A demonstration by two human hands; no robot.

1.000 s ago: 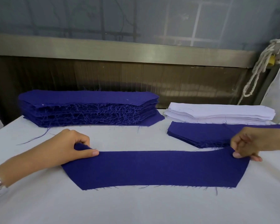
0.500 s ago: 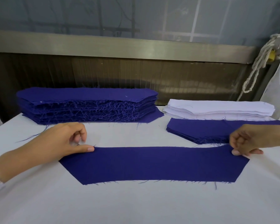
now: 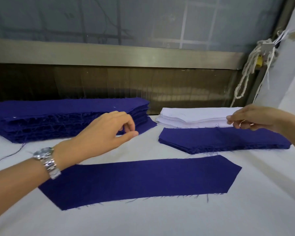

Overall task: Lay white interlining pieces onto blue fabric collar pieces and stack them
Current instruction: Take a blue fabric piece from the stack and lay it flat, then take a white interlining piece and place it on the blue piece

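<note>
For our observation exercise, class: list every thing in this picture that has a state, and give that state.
single blue collar piece: lying flat, bare, untouched.
tall blue stack: piled, edges frayed.
low blue stack: piled, untouched.
white interlining stack: piled, right hand at its end.
left hand: loosely curled, empty.
right hand: fingers curled; grip unclear.

Place: garment workshop, collar prep station.
Bench: white cloth-covered bench (image 3: 160, 222), wide and flat.
Cut stock: tall stack of dark blue cut fabric pieces (image 3: 61, 106), raw frayed edges, back left; low stack of blue fabric pieces (image 3: 220, 138) at right.
Interlining: stack of white interlining pieces (image 3: 194, 114) just behind the low stack, identical cut shapes.
Single piece: blue collar-shaped fabric piece (image 3: 140, 179) lying flat, front.
Scraps: loose dark thread (image 3: 7, 155) at left.
Fittings: grey metal rail (image 3: 126, 56) along the back, brown ribbed panel (image 3: 143, 84) below it; knotted off-white cord (image 3: 245, 74) hanging right.
</note>
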